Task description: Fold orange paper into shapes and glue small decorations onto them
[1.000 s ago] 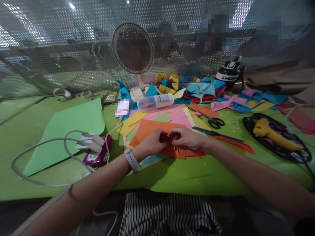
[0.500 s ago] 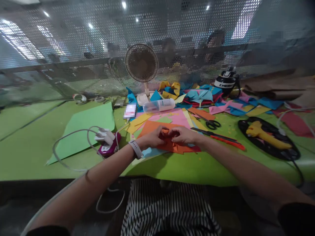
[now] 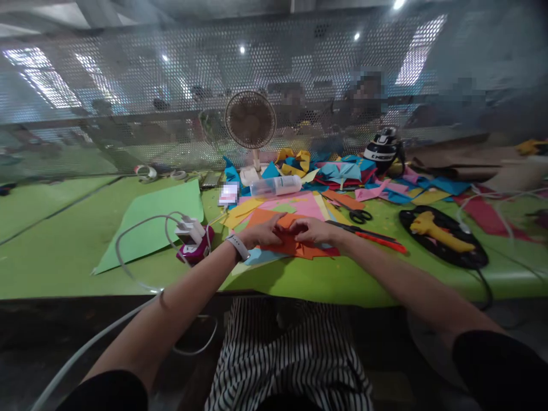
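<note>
A sheet of orange paper (image 3: 295, 248), creased in the middle, lies on a stack of coloured sheets in front of me. My left hand (image 3: 266, 232), with a pale watch strap on its wrist, rests over the sheet's left part, fingers apart. Opposite it, my right hand (image 3: 315, 230) has its fingers curled together on the orange paper near the crease. The fingertips of the two hands are a small distance apart. Under the orange sheet show a light blue sheet (image 3: 262, 257) and a pink sheet (image 3: 299, 203).
Right of the paper lie black scissors (image 3: 360, 216), a red-and-black cutter (image 3: 381, 240) and a yellow glue gun (image 3: 440, 231) on a black tray. A purple power block (image 3: 194, 251) with cables stands left. Behind are a bottle (image 3: 276, 185), a fan (image 3: 250, 120) and folded paper pieces.
My left fingers have spread and drawn slightly away from the right fingertips. My right hand stays curled at the orange paper. The camera view has shifted a little.
</note>
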Action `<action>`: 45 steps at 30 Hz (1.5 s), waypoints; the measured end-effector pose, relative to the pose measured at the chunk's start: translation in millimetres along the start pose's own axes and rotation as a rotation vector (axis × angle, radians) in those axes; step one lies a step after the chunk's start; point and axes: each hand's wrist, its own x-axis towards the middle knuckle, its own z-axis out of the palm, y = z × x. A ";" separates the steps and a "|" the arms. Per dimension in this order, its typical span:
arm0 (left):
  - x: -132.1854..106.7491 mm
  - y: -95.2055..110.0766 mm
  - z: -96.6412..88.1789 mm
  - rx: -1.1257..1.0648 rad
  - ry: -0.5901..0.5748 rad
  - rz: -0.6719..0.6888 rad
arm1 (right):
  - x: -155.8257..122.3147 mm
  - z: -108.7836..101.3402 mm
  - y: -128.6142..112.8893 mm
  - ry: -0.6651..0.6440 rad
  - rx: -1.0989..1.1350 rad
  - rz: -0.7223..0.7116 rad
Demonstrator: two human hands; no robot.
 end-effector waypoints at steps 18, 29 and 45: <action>12.7 2.6 -23.4 0.491 0.126 0.223 | -24.2 -23.9 -29.4 0.190 -0.548 -0.018; 8.6 1.0 -7.4 0.376 0.315 0.291 | -32.6 -12.9 -41.7 0.078 -0.701 0.040; 6.9 22.1 26.4 -0.899 0.181 -0.130 | -27.4 2.6 -43.4 0.530 -0.766 -0.092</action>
